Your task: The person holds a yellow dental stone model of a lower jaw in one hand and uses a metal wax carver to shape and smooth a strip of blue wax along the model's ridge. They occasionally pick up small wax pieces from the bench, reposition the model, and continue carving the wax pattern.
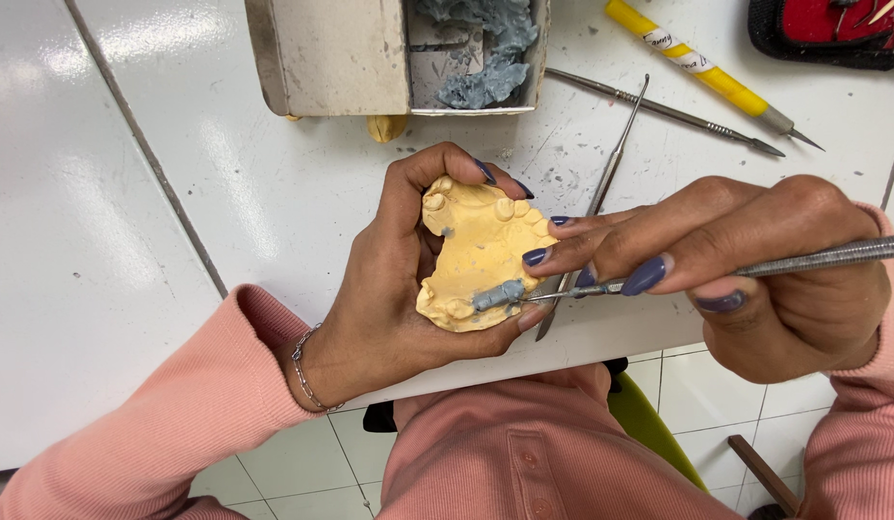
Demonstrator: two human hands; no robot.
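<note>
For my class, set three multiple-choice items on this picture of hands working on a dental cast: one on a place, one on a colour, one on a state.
1. Where does the grey wax lump sit on the yellow dental cast?
A. on the tooth ridge at the edge nearest the person
B. in the middle of the palate
C. on the table beside the cast

2. What colour is the handle of the tool lying at the top of the white table?
A. red
B. yellow
C. green

3. How is the metal instrument held?
A. lying loose on the table
B. gripped in the left hand
C. gripped in the right hand, tip at the wax

Answers: 1 A, the lump lies on the near ridge. 2 B, the handle is plainly yellow. 3 C, the right fingers clasp it while the left hand cradles the cast.
</note>
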